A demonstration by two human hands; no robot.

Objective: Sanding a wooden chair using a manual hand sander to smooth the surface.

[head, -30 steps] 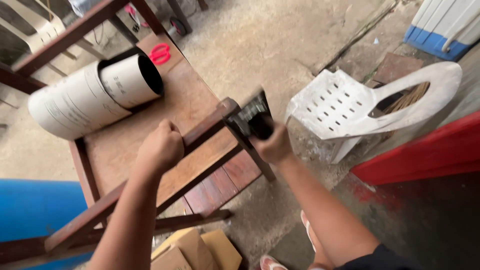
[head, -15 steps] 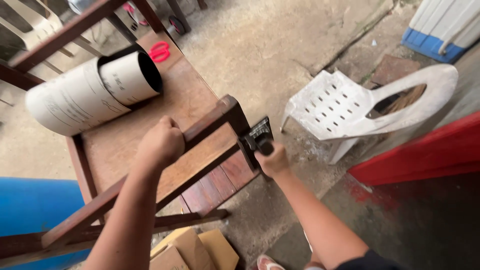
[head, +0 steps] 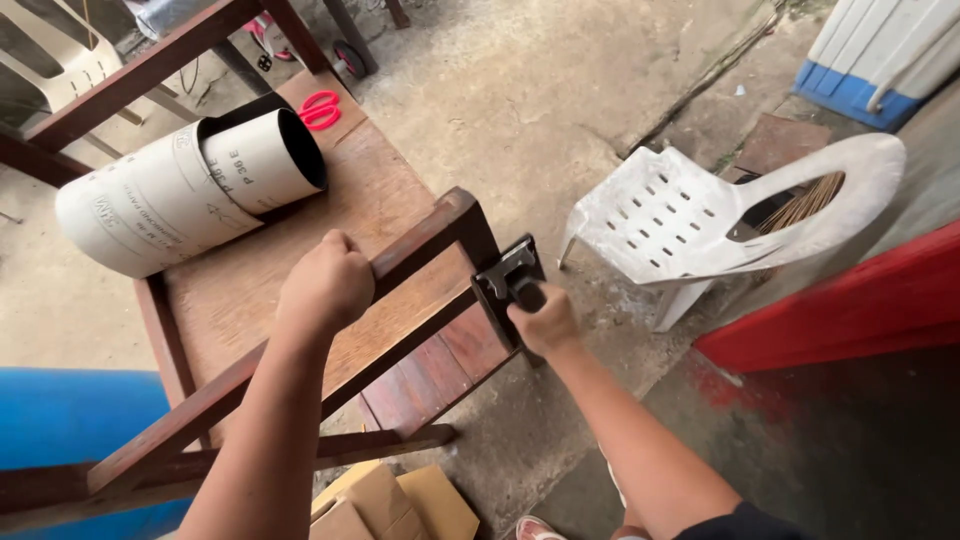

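**Hands on the wooden frame, sanding block at its leg**

I had the left hand (head: 325, 285) closed in a fist over the upper rail (head: 300, 325) of a dark wooden frame that lay tipped across the bench (head: 250, 290). The fingers were wrapped fully round the rail, grip clamped tight.

My right hand (head: 545, 320) was closed on the handle of a black sanding block (head: 510, 278), its grip shut round the tool. The block's flat face was pressed against the frame's end post (head: 478, 240), just below the corner where rail and post met, at the bench's right edge.

On the far left of the bench lay a big roll (head: 180, 195) of pale sheet, wound loosely, its open end dark inside and turned toward me. Grey printed lettering ran along its outer face in rows. Beyond the roll, at the bench's far end, red-handled scissors (head: 320, 110) lay flat on the wood.

Below the bench's near edge, brown cardboard boxes (head: 385, 505) sat on the concrete floor (head: 560, 90), flaps open. A blue drum (head: 65, 435) showed at the lower left. To the right, well apart from the bench, a white plastic chair (head: 700, 225) lay on its side, with a red panel (head: 850, 305) beside it. A white and blue slatted piece (head: 870, 60) stood at the top right corner.
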